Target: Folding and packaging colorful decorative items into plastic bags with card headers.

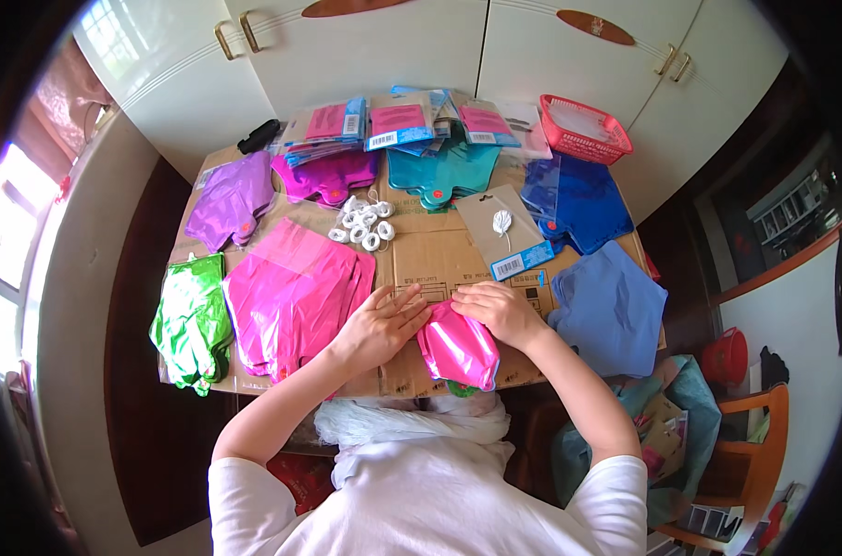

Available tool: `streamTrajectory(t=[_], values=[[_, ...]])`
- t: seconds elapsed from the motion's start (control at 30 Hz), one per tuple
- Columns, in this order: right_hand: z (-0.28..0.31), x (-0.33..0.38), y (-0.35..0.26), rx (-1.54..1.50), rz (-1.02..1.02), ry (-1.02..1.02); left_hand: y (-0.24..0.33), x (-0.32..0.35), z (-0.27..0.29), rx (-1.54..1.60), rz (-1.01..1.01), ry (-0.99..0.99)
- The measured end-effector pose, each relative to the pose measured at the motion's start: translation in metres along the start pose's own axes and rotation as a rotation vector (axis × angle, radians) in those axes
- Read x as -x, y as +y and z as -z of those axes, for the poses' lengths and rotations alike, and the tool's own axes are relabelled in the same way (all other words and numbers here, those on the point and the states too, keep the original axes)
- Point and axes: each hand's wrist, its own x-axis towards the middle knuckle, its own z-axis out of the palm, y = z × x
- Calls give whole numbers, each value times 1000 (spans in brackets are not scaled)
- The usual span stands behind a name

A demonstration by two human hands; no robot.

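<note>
A folded pink foil piece, looking like a flat foil balloon, lies at the near edge of the cardboard, a bit of green foil showing under its lower end. My left hand rests at its upper left side, fingers stretched out flat. From the right, my right hand lies across its upper edge with fingers extended, pressing it down. Beyond the hands is a clear-fronted card package with a white string coil on it. Several small white string coils sit in a heap behind my left hand.
Around the cardboard lie foil stacks: green, large pink, lilac, magenta, teal, dark blue and pale blue. Card packages and a red basket stand behind. A wooden chair is at right.
</note>
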Motion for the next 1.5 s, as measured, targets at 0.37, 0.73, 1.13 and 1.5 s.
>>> streamTrajectory(t=[0.37, 0.73, 1.13, 1.5], values=[[0, 5, -2, 84, 21, -73, 1, 20, 12, 15, 119, -68], [13, 7, -5, 99, 52, -151, 36, 25, 11, 215, -15, -103], [46, 45, -55, -6, 12, -481, 68, 30, 35, 87, -9, -215], [44, 46, -83, -161, -68, -142, 86, 43, 8, 350, 122, 309]])
